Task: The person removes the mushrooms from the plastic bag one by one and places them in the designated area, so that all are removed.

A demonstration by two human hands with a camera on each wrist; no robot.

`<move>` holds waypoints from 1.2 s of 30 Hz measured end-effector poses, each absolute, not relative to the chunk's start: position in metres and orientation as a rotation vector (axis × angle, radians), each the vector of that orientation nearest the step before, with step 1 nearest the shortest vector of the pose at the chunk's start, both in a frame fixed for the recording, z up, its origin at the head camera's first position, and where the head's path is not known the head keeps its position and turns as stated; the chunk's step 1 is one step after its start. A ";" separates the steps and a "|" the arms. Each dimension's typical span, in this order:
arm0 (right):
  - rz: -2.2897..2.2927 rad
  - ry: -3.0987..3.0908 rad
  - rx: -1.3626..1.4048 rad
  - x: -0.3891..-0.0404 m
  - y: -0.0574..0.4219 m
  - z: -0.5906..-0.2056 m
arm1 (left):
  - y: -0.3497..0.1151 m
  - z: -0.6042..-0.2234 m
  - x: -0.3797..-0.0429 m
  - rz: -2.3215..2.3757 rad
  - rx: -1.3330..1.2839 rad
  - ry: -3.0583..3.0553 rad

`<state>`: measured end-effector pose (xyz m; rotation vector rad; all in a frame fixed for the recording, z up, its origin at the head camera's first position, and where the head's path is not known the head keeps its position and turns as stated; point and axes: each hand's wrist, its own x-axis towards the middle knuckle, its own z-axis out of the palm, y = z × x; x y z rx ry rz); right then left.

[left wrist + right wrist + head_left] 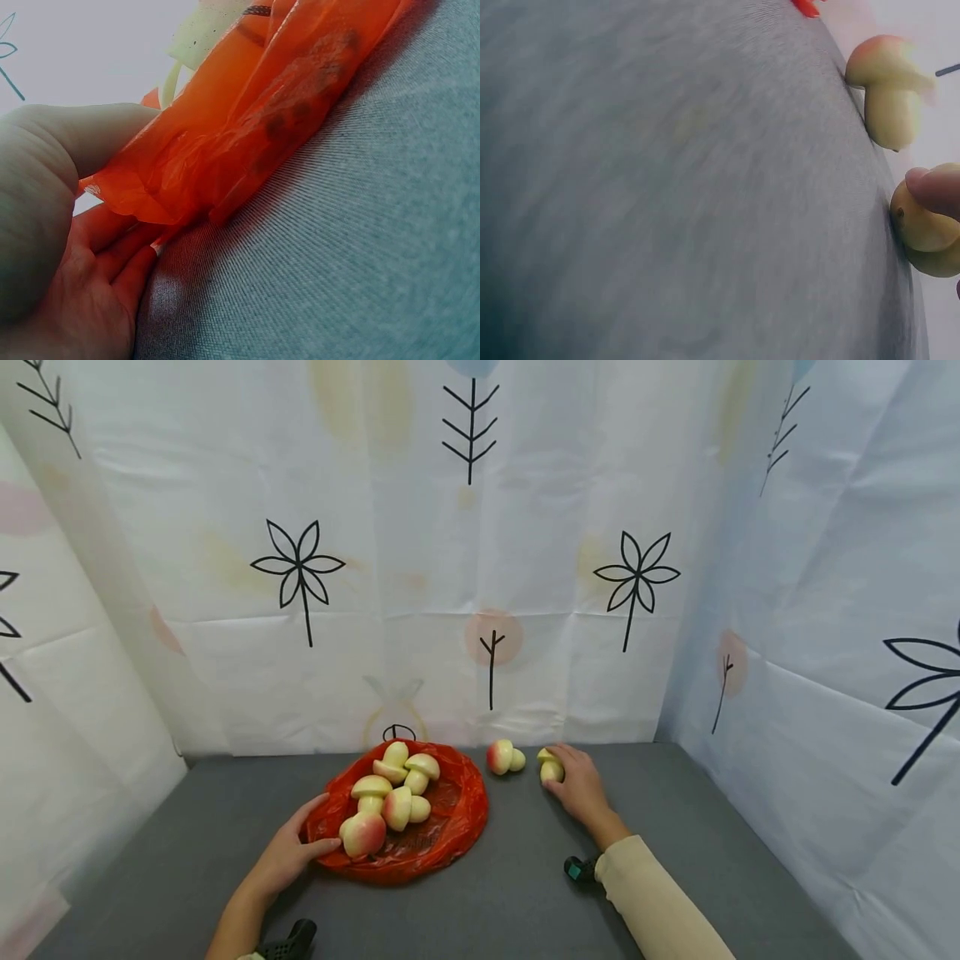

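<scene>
A red plastic bag [471, 806], its rim rolled open, lies on the grey table with several toy mushrooms in it, pale yellow and some with pinkish-red caps. My left hand [287, 853] holds the bag's left edge; in the left wrist view the thumb lies over the red plastic [217, 142] and the fingers are beneath it. To the right of the bag, my right hand [583, 787] grips a pale yellow toy mushroom [551, 770] near the table's far edge. The right wrist view shows a fingertip on that mushroom [924, 225].
Between the bag and my right hand lies another toy mushroom [504, 757] with a reddish cap. A white cloth with printed plants [420, 677] hangs behind the table [525, 893] and along both sides. Dark wrist devices sit at both wrists.
</scene>
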<state>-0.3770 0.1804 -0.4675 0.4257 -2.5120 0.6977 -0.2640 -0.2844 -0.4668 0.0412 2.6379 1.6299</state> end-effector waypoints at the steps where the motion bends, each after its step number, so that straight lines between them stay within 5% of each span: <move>1: 0.705 -2.511 0.419 -0.378 0.179 -0.467 | -0.284 -0.466 -0.264 1.625 0.049 2.641; 36: 0.707 -2.506 0.391 -0.400 0.167 -0.469 | -0.287 -0.469 -0.268 1.626 0.017 2.641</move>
